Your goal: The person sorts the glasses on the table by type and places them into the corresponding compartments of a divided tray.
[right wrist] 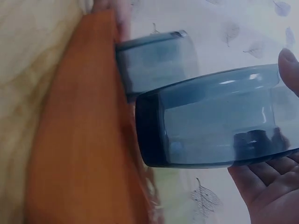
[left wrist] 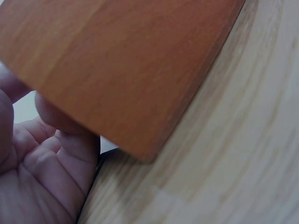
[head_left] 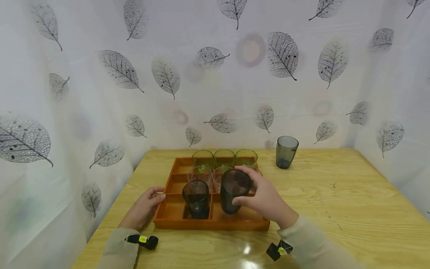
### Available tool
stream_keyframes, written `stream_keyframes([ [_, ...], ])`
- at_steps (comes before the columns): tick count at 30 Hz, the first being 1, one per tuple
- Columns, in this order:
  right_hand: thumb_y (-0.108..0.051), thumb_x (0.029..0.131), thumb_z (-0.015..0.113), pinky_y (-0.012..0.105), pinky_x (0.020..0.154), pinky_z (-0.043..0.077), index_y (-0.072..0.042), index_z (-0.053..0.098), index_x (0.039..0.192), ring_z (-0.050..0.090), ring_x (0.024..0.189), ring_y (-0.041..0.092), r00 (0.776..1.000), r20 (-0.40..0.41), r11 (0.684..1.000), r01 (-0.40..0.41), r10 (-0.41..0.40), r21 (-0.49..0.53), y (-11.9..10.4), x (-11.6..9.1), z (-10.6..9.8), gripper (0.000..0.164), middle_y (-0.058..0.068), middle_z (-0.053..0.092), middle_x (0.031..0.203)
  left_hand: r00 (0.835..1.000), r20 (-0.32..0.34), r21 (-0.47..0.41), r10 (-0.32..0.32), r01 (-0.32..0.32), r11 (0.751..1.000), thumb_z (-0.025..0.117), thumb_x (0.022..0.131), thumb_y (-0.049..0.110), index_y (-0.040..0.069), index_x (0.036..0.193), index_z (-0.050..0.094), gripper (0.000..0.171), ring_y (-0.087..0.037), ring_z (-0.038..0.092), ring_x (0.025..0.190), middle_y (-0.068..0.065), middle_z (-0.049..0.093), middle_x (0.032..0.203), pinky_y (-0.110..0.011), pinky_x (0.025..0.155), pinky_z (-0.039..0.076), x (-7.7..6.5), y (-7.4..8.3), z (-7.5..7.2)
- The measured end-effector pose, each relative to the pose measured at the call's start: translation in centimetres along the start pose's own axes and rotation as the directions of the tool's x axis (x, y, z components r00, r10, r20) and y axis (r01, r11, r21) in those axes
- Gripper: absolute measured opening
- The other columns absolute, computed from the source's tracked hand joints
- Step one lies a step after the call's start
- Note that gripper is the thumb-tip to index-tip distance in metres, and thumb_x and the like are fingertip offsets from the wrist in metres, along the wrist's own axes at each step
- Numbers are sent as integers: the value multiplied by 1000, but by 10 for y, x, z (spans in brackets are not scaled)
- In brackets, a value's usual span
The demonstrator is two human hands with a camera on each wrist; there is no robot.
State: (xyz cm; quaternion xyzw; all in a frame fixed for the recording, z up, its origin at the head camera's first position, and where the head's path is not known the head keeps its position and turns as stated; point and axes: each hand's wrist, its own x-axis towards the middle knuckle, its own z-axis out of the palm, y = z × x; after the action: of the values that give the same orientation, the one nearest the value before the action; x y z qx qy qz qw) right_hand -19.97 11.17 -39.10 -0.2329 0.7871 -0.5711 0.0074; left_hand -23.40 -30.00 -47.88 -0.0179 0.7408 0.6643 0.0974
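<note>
My right hand [head_left: 265, 198] grips a dark grey glass tumbler [head_left: 235, 188], thumb on its near side and fingers round the far side. It is held slightly tilted over the front right compartment of the wooden tray [head_left: 211, 224]. In the right wrist view the held tumbler [right wrist: 210, 121] has its thick base close to the tray's wall [right wrist: 84, 130]. A matching grey tumbler [head_left: 196, 201] stands in the front left compartment. My left hand [head_left: 144, 207] holds the tray's left edge, thumb at the rim; the left wrist view shows bent fingers [left wrist: 60, 116] against the tray side.
Green glasses [head_left: 224, 158] line the tray's back row, with clear glasses [head_left: 199, 175] in the middle row, partly hidden by the grey ones. Another grey tumbler [head_left: 286, 152] stands on the wooden table [head_left: 336, 194] at the back right. A leaf-patterned curtain [head_left: 215, 89] hangs behind.
</note>
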Motion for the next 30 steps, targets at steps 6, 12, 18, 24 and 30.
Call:
stream_keyframes([
  [6,-42,73,91,52,95,48,-39,45,148,62,113,20,999,7,985,-42,44,-167,6,-1,16,88,-4,60,134,1000,5,5,-10,10,1000,58,105,19,-2,144,37,49,-20,61,96,-9,59,109,-31,82,54,-2,0,1],
  [12,-47,73,90,54,95,47,-37,45,147,61,113,20,996,31,980,-75,82,-183,12,1,18,87,-5,60,131,1000,-3,-18,-1,1,1000,57,105,16,-3,142,38,46,-17,58,93,-7,58,105,-29,81,52,-1,0,1],
  [18,-48,73,90,55,96,47,-34,46,147,62,111,19,992,55,980,-102,113,-169,19,2,19,87,-5,61,129,1000,3,20,16,-16,1000,57,105,15,-5,143,37,48,-15,57,94,-5,58,104,-26,83,49,-3,0,1],
  [24,-50,72,90,52,94,48,-32,47,147,63,107,16,992,68,981,-89,102,-174,22,3,20,88,-8,61,128,1000,13,24,24,-24,999,56,105,15,-6,144,36,48,-14,56,94,-5,58,104,-26,83,49,-2,1,1],
  [30,-49,73,90,50,92,49,-35,45,147,64,103,14,989,94,981,-96,113,-166,23,4,23,88,-7,60,129,1000,15,31,19,-20,999,56,105,15,-5,144,36,49,-15,57,92,-5,58,104,-27,80,50,-1,0,1],
])
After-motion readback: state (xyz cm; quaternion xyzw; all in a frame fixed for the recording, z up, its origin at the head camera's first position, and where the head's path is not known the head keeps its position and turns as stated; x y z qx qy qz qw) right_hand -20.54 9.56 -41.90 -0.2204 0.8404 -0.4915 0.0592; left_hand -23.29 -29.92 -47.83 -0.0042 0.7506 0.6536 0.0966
